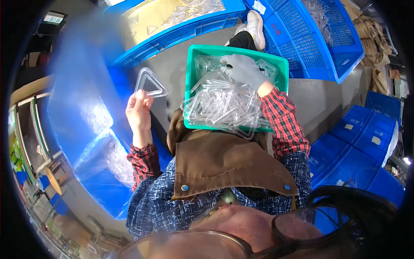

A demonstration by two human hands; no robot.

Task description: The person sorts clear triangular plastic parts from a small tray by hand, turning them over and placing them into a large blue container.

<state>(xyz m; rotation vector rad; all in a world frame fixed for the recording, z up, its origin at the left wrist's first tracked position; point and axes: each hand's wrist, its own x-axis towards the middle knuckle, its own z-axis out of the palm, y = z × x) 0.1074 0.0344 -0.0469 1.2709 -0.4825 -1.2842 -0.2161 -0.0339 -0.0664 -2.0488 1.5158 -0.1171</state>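
Observation:
Between the thumb and fingers of my bare left hand (pixel 140 113) is a clear plastic triangle frame (pixel 152 85), held up by its lower edge to the left of a green bin (pixel 188 88). That bin sits in front of me, heaped with similar clear triangle pieces (pixel 226 99). My right hand (pixel 245 69), in a pale grey glove, reaches over the far right part of the heap. Its fingers bend down among the pieces, and their tips are partly hidden, so I cannot make out whether they grip one.
Beyond the bin stands a blue crate (pixel 181 32) with clear triangles on a yellowish base. Blue mesh crates (pixel 297 39) are at the far right, and blue boxes (pixel 349 138) at the right. Blue containers with clear plastic film (pixel 114 155) line my left. A white shoe (pixel 255 29) shows behind the bin.

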